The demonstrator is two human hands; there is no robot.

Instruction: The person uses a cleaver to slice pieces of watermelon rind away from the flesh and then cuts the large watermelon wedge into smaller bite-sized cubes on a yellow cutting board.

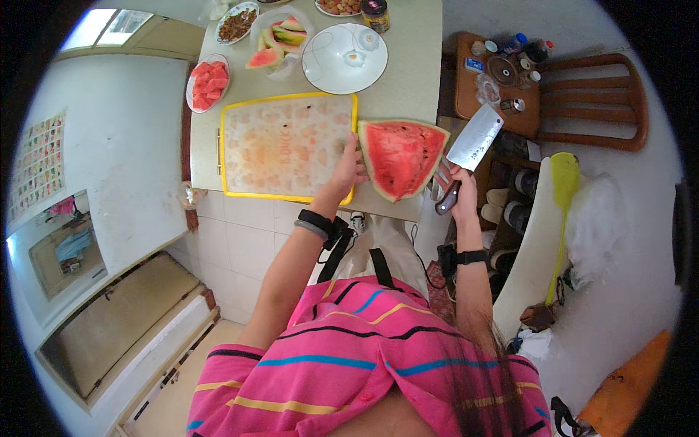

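A large wedge of red watermelon (403, 155) with a pale green rind lies near the right front corner of the table, cut face up. Between its left rind and the cutting board's right edge is my left hand (349, 166); the fingers are close to the rind, and whether they grip it is unclear. My right hand (463, 194) holds a cleaver (476, 139) by its dark handle, blade pointing up and right. Some fingers of that hand reach towards the wedge's right rind. The yellow-rimmed cutting board (256, 164) is wet, with a few seeds on it.
Behind the board stand a plate of watermelon chunks (208, 86), a bag of rinds (284, 41), a large white plate (327, 71), a jar (375, 15) and dishes of food. At right are a wooden chair (592, 104), a small stand with bottles (464, 54) and a shoe rack (499, 188).
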